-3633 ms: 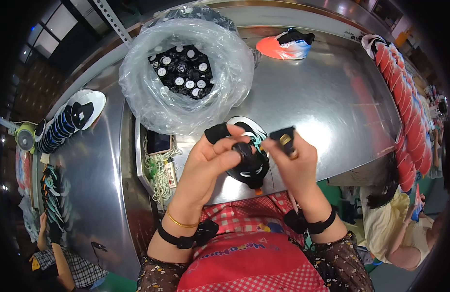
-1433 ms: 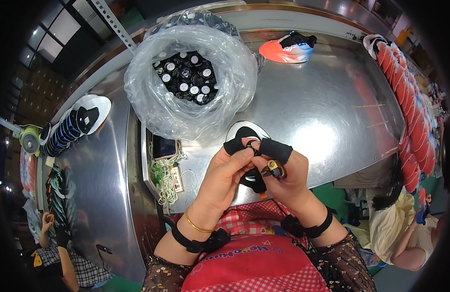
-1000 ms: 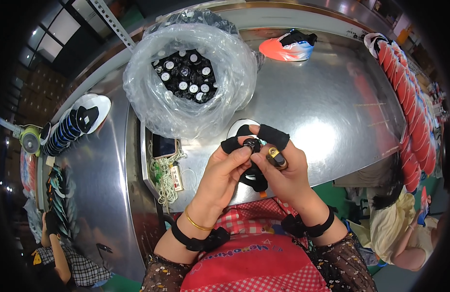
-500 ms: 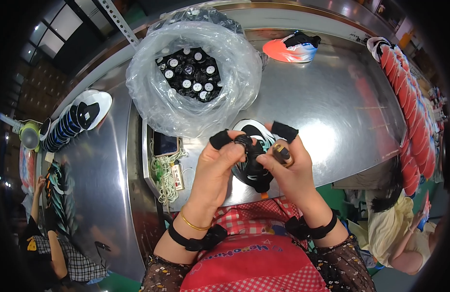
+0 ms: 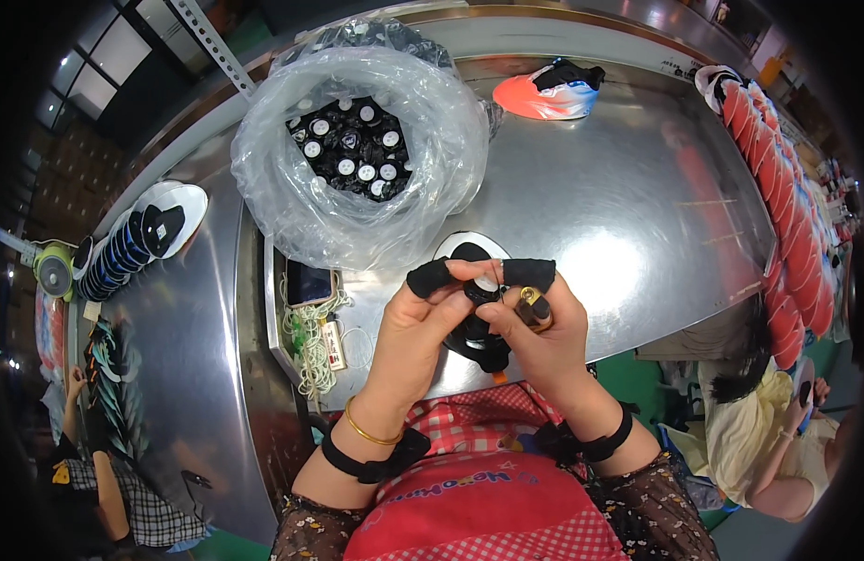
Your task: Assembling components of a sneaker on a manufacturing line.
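Observation:
My left hand [image 5: 415, 323] pinches a small black piece with a white round disc [image 5: 486, 282] on it. My right hand [image 5: 551, 338] meets it there, its thumb and forefinger closed close beside the disc. A small tool with a gold and black end [image 5: 534, 307] is tucked in the right hand's curled fingers; its kind is hidden. Black sleeves cover both forefingers. Below the hands lies a shoe upper [image 5: 479, 357], black with a white rim, largely covered by the fingers.
A clear plastic bag [image 5: 264, 178] of black pieces with white discs stands at the back left. A red-blue shoe upper [image 5: 547, 96] lies behind, and a row of red uppers [image 5: 764, 187] lines the right edge. A drawer at left holds tangled cord [image 5: 315, 360]. People work on both sides.
The white disc now shows between my fingertips, and my hands have come closer together. The right forefinger has swung inward toward the left one. The whole view has shifted slightly.

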{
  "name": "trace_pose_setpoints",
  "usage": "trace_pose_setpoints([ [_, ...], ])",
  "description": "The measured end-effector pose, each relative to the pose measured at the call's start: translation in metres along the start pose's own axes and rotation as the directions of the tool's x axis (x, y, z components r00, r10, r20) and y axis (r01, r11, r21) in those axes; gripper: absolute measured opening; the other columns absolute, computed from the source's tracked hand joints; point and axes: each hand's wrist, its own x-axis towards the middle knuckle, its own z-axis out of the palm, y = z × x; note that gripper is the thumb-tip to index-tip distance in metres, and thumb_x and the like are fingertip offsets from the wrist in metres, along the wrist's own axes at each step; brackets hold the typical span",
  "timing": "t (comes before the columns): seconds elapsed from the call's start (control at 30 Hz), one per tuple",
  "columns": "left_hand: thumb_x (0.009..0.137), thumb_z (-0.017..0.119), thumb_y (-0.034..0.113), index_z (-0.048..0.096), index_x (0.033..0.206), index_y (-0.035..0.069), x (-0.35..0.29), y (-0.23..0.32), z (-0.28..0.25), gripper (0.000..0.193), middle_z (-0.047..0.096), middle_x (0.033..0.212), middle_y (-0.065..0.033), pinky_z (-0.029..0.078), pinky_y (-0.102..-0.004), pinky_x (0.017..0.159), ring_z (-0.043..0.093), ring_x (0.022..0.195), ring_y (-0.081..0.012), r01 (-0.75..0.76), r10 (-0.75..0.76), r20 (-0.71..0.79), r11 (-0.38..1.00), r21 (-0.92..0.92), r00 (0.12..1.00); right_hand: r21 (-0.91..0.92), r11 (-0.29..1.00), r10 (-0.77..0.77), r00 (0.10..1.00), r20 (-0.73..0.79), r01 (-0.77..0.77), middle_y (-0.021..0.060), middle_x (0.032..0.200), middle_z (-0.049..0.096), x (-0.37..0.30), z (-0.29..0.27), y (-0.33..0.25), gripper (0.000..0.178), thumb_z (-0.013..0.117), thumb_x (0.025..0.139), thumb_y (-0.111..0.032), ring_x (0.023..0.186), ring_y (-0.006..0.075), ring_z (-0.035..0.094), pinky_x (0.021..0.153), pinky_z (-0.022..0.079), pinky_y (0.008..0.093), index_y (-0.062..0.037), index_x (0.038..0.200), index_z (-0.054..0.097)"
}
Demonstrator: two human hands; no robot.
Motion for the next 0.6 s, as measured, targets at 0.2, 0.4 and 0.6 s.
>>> trace_pose_setpoints([
  [0.2,0.095,0.048,0.017,0.041,0.130,0.004,0.000,-0.002,0.000,0.038,0.051,0.126,-0.0147,0.045,-0.0293,0.092,0.053,0.111,-0.0186,0.061,-0.049,0.059,0.976,-0.211,0.997,-0.414,0.839,-0.400,0.916,-0.028,0.354,0.0018,0.077,0.063,-0.006,0.010,0.007,0.040,0.074,0.075,-0.006,0.067,0.0070,0.059,0.062,0.048,0.0201,-0.0002,0.107,0.051],
  [0.4,0.095,0.047,0.019,0.034,0.136,0.004,0.003,0.006,-0.002,0.046,0.048,0.131,-0.0139,0.049,-0.0265,0.084,0.054,0.108,-0.0182,0.129,-0.113,0.081,0.962,-0.241,0.990,-0.461,0.781,-0.474,0.880,0.000,0.421,0.0025,0.073,0.064,-0.006,0.011,0.016,0.039,0.073,0.077,-0.006,0.064,0.0060,0.059,0.059,0.047,0.0195,-0.0006,0.107,0.049],
  [0.6,0.095,0.046,0.015,0.035,0.135,0.004,0.004,0.006,0.003,0.043,0.046,0.132,-0.0160,0.044,-0.0292,0.092,0.051,0.113,-0.0182,0.168,-0.152,0.082,0.954,-0.247,0.985,-0.461,0.808,-0.428,0.903,-0.032,0.367,-0.0014,0.067,0.057,-0.009,0.014,0.011,0.034,0.070,0.078,-0.003,0.058,0.0028,0.050,0.054,0.042,0.0176,0.0000,0.107,0.051],
])
